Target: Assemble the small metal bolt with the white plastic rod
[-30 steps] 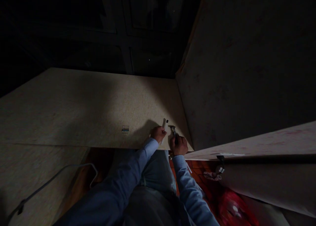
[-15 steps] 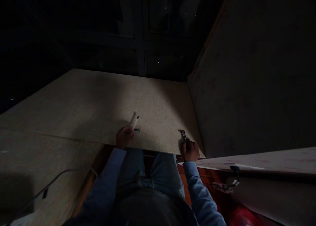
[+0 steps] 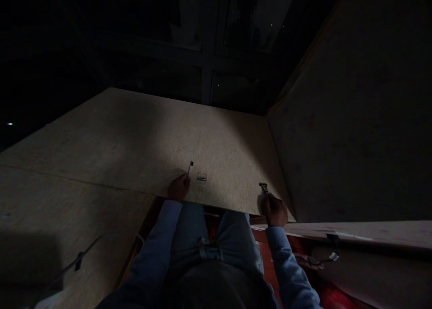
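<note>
My left hand (image 3: 179, 187) is closed around a slim white brush (image 3: 190, 166) with a dark tip, which points up and away over the table's near part. The dim light hides its finer detail. Just right of it, a small flat clear piece (image 3: 201, 178) with a dark strip across it lies on the table, apart from both hands. Farther right, my right hand (image 3: 276, 211) grips a dark razor (image 3: 265, 188) by its handle. The razor's T-shaped head faces away from me, and its contact with the table cannot be made out.
The pale tabletop (image 3: 148, 138) meets a dark grey wall (image 3: 354, 156) on the right. Dark window panes (image 3: 205, 56) stand behind it. A cable (image 3: 97, 240) crosses the lower left surface. Another cord (image 3: 324, 260) and a red object (image 3: 334, 295) are low on the right.
The view has shifted, so most things appear farther right. The brush has turned more upright and shows less of its length, and my left hand is farther from the clear piece.
</note>
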### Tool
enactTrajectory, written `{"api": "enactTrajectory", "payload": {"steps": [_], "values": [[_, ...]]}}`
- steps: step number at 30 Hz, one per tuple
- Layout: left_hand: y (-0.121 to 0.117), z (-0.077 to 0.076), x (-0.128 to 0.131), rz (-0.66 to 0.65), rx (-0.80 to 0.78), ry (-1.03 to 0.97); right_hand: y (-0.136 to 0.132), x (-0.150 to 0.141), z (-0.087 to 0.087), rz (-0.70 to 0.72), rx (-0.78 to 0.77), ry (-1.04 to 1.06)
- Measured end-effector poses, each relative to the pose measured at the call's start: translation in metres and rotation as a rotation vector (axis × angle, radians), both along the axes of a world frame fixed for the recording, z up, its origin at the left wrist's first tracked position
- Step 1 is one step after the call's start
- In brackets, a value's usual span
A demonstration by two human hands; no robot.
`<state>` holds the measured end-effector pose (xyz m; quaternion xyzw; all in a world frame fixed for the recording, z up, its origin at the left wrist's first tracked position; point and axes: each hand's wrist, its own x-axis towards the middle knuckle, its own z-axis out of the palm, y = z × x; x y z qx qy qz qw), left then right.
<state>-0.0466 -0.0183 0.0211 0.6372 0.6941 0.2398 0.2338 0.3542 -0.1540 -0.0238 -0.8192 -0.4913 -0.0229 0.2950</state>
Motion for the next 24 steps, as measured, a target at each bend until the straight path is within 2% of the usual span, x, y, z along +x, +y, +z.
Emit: {"api": "enactTrajectory", "payload": {"steps": [3,6,8,13,17,20,24], "values": [[0.005,0.002,0.0,-0.069,-0.007,0.044,0.001,-0.004,0.005,0.105,-0.056,0.039],[0.006,0.001,-0.002,-0.108,-0.007,0.068,0.01,-0.024,0.012,0.243,-0.06,0.087],[0.005,-0.001,-0.003,-0.119,0.001,0.071,0.021,-0.047,0.016,0.303,-0.061,0.111],[0.001,-0.009,-0.008,-0.137,0.047,0.044,0.06,-0.121,0.027,0.324,-0.119,0.114],[0.001,-0.013,-0.011,-0.162,0.083,0.02,0.083,-0.17,0.04,0.335,-0.278,0.114],[0.001,-0.014,-0.011,-0.177,0.104,0.003,0.088,-0.185,0.047,0.337,-0.298,0.106],[0.002,-0.015,-0.01,-0.172,0.117,-0.034,0.085,-0.178,0.042,0.386,-0.224,0.177]]}}
